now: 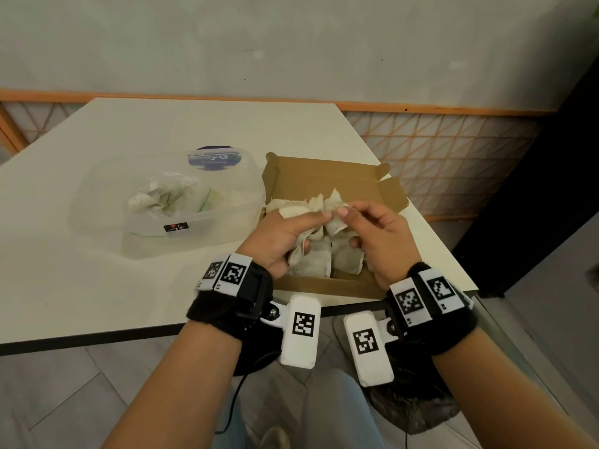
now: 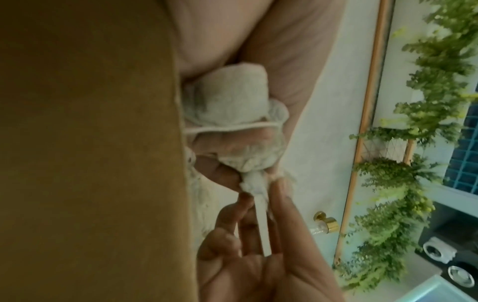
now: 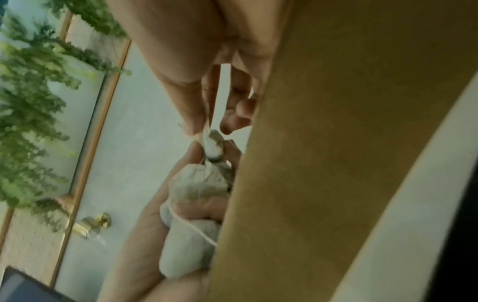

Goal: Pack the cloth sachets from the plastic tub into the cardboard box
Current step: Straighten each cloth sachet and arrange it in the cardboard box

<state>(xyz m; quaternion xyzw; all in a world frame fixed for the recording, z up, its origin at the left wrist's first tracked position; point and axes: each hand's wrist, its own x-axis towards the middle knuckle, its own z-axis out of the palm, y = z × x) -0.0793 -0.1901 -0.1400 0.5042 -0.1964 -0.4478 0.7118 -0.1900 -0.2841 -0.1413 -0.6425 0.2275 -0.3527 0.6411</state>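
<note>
Over the box (image 1: 327, 176) near the table's (image 1: 97, 286) front edge, my left hand (image 1: 278, 238) grips a sachet (image 2: 232, 98) while my right hand (image 1: 376, 234) pinches its gathered neck, shown only by wrist views; more sachets wait in the tub (image 1: 168, 202) beside.

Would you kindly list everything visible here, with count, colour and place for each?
Plastic tub: one, clear, on the table left of the box, a few pale sachets and a green string inside.
Cardboard box: one, brown, open, at the table's right front edge, several sachets inside.
Held sachet: one, off-white cloth, above the box between both hands.
Table: one, cream with a dark edge.
Lattice panel: orange-framed, behind the table.
Wrist cameras: two, white with black markers.
Left hand: grips the sachet's body.
Right hand: pinches the sachet's gathered top.
</note>
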